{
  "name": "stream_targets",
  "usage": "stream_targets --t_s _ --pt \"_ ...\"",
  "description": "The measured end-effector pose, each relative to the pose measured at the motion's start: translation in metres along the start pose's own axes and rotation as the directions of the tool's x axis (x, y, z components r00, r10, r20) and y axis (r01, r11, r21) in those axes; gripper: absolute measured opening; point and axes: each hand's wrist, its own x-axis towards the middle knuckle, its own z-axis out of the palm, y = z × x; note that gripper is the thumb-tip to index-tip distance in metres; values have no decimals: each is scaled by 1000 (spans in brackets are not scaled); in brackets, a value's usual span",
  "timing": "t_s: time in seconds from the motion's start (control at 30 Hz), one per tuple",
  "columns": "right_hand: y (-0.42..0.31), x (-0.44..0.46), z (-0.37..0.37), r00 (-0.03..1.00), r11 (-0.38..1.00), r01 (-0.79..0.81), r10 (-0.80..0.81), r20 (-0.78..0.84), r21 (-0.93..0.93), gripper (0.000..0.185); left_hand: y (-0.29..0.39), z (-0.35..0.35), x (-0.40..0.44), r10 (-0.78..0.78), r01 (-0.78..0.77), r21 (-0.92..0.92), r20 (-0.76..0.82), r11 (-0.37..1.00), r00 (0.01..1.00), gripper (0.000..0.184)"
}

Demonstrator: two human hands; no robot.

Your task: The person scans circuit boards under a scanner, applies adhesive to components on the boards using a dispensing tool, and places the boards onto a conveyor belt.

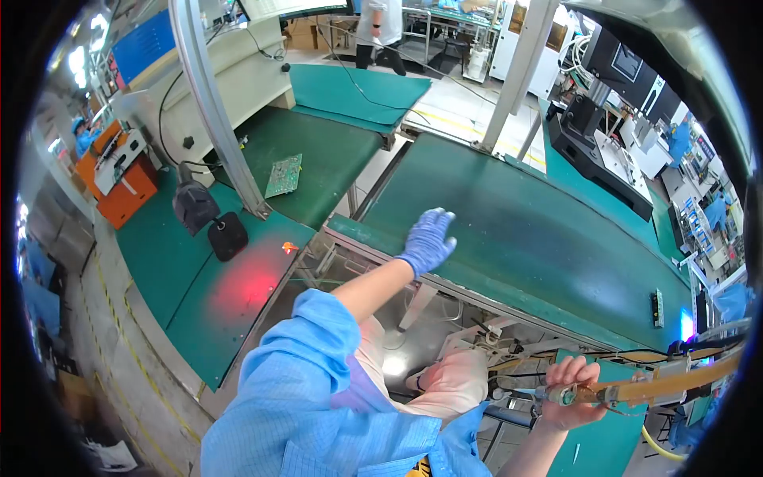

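Note:
My left hand [430, 242], in a thin blue-purple glove, reaches over the near edge of the green conveyor belt [509, 222]. Its fingers are stretched out and hold nothing; whether they touch the belt I cannot tell. Low on the right, my bare right hand [569, 395] has its fingers wrapped round a metal fitting [563, 394] at the end of a thick tan hose [675, 385]. Part of the fitting is hidden by the fingers. A green circuit board [284, 176] lies on the left belt section. Another narrow board [657, 308] stands near the right end of the belt.
A black scanner on a stand [196, 205] throws red light onto the green mat [199, 310] at left. Metal posts [216, 103] rise beside the belts, with a gap between belt sections. A machine [604, 143] stands at right; a person [380, 36] is at the back.

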Motion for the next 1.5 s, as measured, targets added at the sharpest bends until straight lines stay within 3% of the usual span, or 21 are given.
stream_targets --t_s 0.07,0.13,0.2,0.23,0.37,0.47,0.5,0.53,0.63,0.7,0.73,0.8,0.93,0.97,1.07,1.3,1.5 --pt "1 -1 -14 999 998 48 -49 -25 -33 55 23 13 0 3 -1 -29 52 1000 999 54" --pt "0 1 -34 995 994 87 -91 -50 -69 54 39 22 -2 54 -61 129 61 990 997 54" --pt "-8 8 -54 993 990 -85 94 -76 112 48 45 27 -3 67 -73 189 38 979 997 53" --pt "-9 9 -58 969 988 -126 141 -202 86 40 46 28 -4 86 -85 250 6 964 996 53" --pt "4 35 -100 880 875 -388 257 -400 -291 24 50 22 -2 187 -170 257 -43 951 981 46" --pt "15 66 -141 802 715 -565 361 -475 -412 9 56 10 -4 319 -315 79 -43 946 947 39" --pt "18 78 -156 784 635 -601 349 -514 -485 8 59 6 -3 381 -381 -3 -17 925 925 38" --pt "23 89 -180 798 639 -587 356 -486 -497 11 59 6 0 417 -416 -29 29 909 908 37" --pt "31 122 -246 751 317 -659 236 -616 -682 25 64 12 3 379 -380 49 26 924 925 42" --pt "22 138 -291 803 -38 -580 138 -579 -813 24 62 22 4 315 -317 84 37 945 949 44" --pt "18 140 -316 792 -54 -597 121 -599 -801 24 63 24 4 301 -304 103 49 947 952 45" --pt "4 142 -355 943 -519 -308 -53 -329 -797 28 61 25 3 282 -289 135 69 948 957 45" --pt "-37 135 -403 873 -688 -416 -119 -472 -595 30 63 27 4 269 -281 147 100 948 958 43" --pt "-46 133 -408 872 -692 -418 -123 -474 -589 30 64 27 4 271 -283 139 100 949 957 43" --pt "-73 128 -423 743 -775 -523 -211 -635 -355 32 65 28 5 247 -268 161 143 950 959 42" --pt "-118 136 -456 583 -751 -646 -369 -724 -137 34 68 29 9 251 -292 183 216 939 943 39" --pt "-130 144 -490 548 -718 -690 -437 -713 -90 43 72 27 11 220 -272 197 250 942 943 38"
